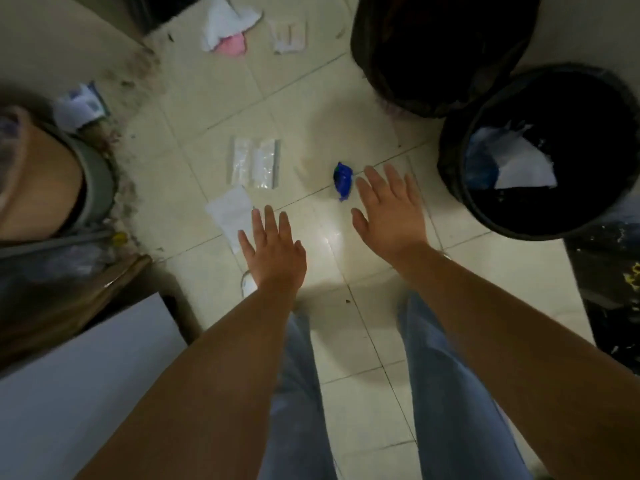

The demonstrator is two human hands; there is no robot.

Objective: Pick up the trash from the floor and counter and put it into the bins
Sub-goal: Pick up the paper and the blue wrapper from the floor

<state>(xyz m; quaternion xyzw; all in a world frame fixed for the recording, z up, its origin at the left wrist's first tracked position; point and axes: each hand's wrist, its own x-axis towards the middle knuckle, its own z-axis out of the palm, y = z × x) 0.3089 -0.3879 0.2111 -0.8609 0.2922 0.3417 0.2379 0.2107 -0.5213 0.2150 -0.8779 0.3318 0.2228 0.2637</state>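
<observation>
Both hands are reaching down over the tiled floor (214, 95) with fingers spread and nothing in them — the right hand (389, 211) is hovering just beside the crumpled blue wrapper (343, 180) at center frame, while the left hand (273, 249) is sitting over the lower corner of a white paper scrap (230, 211) left of center. I'm guessing the wrapper is the next grab, and the clean way is to pinch it from above with thumb and two fingers, since it's small and scrunched; a flat-palm swipe would probably just be sliding it along the tile. Its long axis is running roughly top-to-bottom in the frame, tilted slightly, with a thin tail pointing toward the bottom. Then it's a short carry to the black bin (460, 188) at right, which is already holding paper — the other bin (367, 60) is sitting at upper right. A clear plastic packet (254, 164) and more litter are lying further up the frame.
</observation>
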